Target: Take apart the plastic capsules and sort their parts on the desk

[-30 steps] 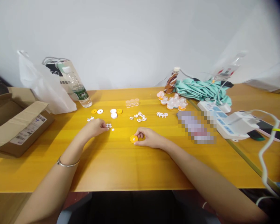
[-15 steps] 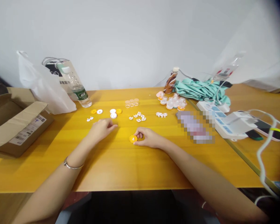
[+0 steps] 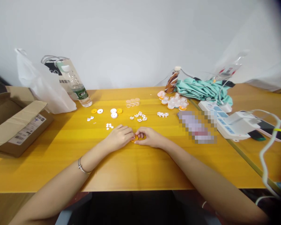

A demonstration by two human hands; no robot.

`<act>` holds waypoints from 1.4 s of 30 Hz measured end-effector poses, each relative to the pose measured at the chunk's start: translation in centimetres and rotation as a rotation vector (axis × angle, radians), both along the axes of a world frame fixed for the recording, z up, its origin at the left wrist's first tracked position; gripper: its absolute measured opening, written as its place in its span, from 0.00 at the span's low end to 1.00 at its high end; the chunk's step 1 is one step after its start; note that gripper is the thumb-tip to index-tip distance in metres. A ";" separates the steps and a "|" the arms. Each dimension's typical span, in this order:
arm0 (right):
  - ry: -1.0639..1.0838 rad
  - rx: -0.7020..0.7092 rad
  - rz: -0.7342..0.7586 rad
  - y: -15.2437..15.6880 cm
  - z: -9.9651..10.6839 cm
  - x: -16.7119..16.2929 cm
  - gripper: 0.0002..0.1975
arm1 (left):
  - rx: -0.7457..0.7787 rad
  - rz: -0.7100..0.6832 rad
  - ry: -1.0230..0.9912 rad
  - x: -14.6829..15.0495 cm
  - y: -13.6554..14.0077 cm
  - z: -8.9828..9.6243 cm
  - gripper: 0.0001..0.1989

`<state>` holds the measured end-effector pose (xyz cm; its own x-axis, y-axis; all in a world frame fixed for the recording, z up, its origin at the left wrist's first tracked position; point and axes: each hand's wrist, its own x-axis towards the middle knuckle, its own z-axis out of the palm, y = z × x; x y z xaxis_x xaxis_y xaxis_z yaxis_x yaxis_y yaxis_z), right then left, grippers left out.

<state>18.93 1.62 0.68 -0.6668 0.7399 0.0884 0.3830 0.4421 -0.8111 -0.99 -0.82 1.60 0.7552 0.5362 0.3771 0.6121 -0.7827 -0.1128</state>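
Observation:
My right hand pinches the rim of a round yellow plastic disc just above the table. Across from it, my left hand has its fingers closed together over the disc's left side, hiding most of it; what they pinch, if anything, cannot be made out. Several small white round pieces lie beyond my left hand. Farther back are white wheel-like discs with a yellow disc, white openwork pieces, more small white pieces and clear round cups.
An open cardboard box, a white plastic bag and a water bottle stand left. To the right are capped clear containers, a brown drink bottle, green fabric, a blurred phone-like slab and a power strip.
My left hand has moved right and toward me, from over the small white round pieces to the yellow disc. Those pieces now show. My right hand holds its place with the disc.

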 end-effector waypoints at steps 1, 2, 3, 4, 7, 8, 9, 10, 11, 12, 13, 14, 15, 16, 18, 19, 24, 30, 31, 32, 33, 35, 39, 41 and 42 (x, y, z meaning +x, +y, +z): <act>0.002 0.005 0.000 0.0 0.0 0.0 0.09 | 0.034 -0.011 0.022 0.0 0.0 0.0 0.13; 0.003 0.011 -0.002 0.0 0.0 0.0 0.09 | 0.057 -0.023 0.039 -0.1 0.0 0.0 0.13; 0.002 0.016 -0.003 0.0 0.0 0.0 0.09 | 0.074 -0.035 0.057 -0.1 0.0 0.1 0.13; -0.001 0.020 -0.003 0.0 0.1 0.0 0.09 | 0.088 -0.048 0.075 -0.1 0.0 0.2 0.12; -0.011 0.023 -0.004 0.0 0.2 0.0 0.09 | 0.141 -0.093 0.151 -0.1 0.0 0.6 0.11; -0.012 0.017 -0.006 0.0 0.2 0.0 0.09 | 0.164 -0.109 0.179 -0.1 0.0 0.8 0.11; -0.010 0.009 -0.008 0.0 0.3 0.0 0.09 | 0.189 -0.125 0.204 -0.1 -0.1 1.0 0.11; -0.008 0.001 -0.011 -0.1 0.3 -0.1 0.09 | 0.212 -0.139 0.224 0.0 -0.1 1.2 0.11; -0.005 -0.004 -0.014 -0.1 0.3 -0.1 0.09 | 0.234 -0.152 0.239 0.0 -0.2 1.4 0.11; -0.004 -0.005 -0.015 -0.1 0.2 -0.1 0.09 | 0.252 -0.164 0.248 0.0 -0.2 1.5 0.11; -0.003 -0.004 -0.014 -0.1 0.2 -0.1 0.09 | 0.267 -0.175 0.251 0.1 -0.2 1.6 0.11; -0.003 -0.003 -0.011 0.0 0.2 -0.1 0.09 | 0.280 -0.184 0.250 0.1 -0.3 1.6 0.10; -0.001 -0.002 -0.010 0.0 0.1 -0.2 0.09 | 0.290 -0.193 0.247 0.1 -0.3 1.6 0.10; 0.000 -0.002 -0.009 0.0 0.1 -0.2 0.09 | 0.297 -0.201 0.241 0.1 -0.3 1.6 0.10; 0.003 -0.008 -0.012 0.0 0.0 -0.1 0.09 | 0.306 -0.214 0.228 0.0 -0.2 1.5 0.09; 0.006 -0.011 -0.014 0.1 -0.1 -0.1 0.10 | 0.307 -0.217 0.223 0.0 -0.1 1.4 0.09; 0.020 -0.017 -0.019 0.2 -0.4 -0.1 0.10 | 0.294 -0.214 0.216 -0.2 0.1 1.1 0.08; 0.024 -0.006 -0.021 0.2 -0.6 -0.1 0.11 | 0.174 -0.190 0.158 -0.4 0.4 0.6 0.09; 0.020 -0.005 -0.021 0.2 -0.6 0.0 0.11 | 0.115 -0.172 0.120 -0.4 0.5 0.5 0.09; 0.017 -0.005 -0.019 0.2 -0.6 0.0 0.11 | 0.043 -0.152 0.074 -0.4 0.5 0.4 0.10; 0.014 -0.006 -0.017 0.2 -0.6 0.0 0.11 | -0.039 -0.134 0.021 -0.4 0.6 0.4 0.10; 0.012 0.000 -0.010 0.2 -0.6 0.0 0.10 | -0.208 -0.115 -0.075 -0.5 0.7 0.4 0.10; 0.011 0.017 -0.015 0.2 -0.5 0.0 0.09 | -0.399 -0.098 -0.166 -0.2 0.7 0.8 0.08; 0.010 0.019 -0.014 0.2 -0.4 -0.1 0.09 | -0.427 -0.065 -0.186 0.1 0.7 0.9 0.07; 0.008 0.022 -0.011 0.2 -0.3 -0.1 0.08 | -0.448 -0.047 -0.205 0.2 0.6 0.9 0.06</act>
<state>18.87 1.79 0.37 -0.6582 0.7447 0.1105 0.3811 0.4562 -0.8041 -0.80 -0.18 2.46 0.7170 0.6466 0.2604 0.5490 -0.7541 0.3605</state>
